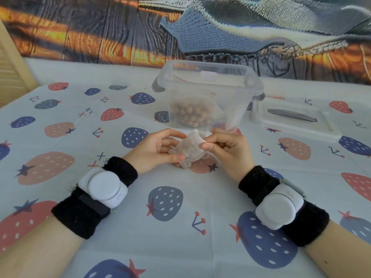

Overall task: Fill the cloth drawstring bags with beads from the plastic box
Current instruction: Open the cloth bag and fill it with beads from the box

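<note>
A small white cloth drawstring bag (189,150) is held just above the table between both hands. My left hand (154,150) cups it from the left, thumb and fingers curled round its body. My right hand (226,147) pinches its upper right edge. Behind the hands stands a clear plastic box (208,93), open at the top, with a pile of tan beads (190,114) in its lower left part and some pale cloth beside them.
The box's clear lid (295,121) with a grey handle lies flat to the right of the box. A strawberry-print tablecloth (180,227) covers the table. A printed backdrop (120,31) rises along the far edge.
</note>
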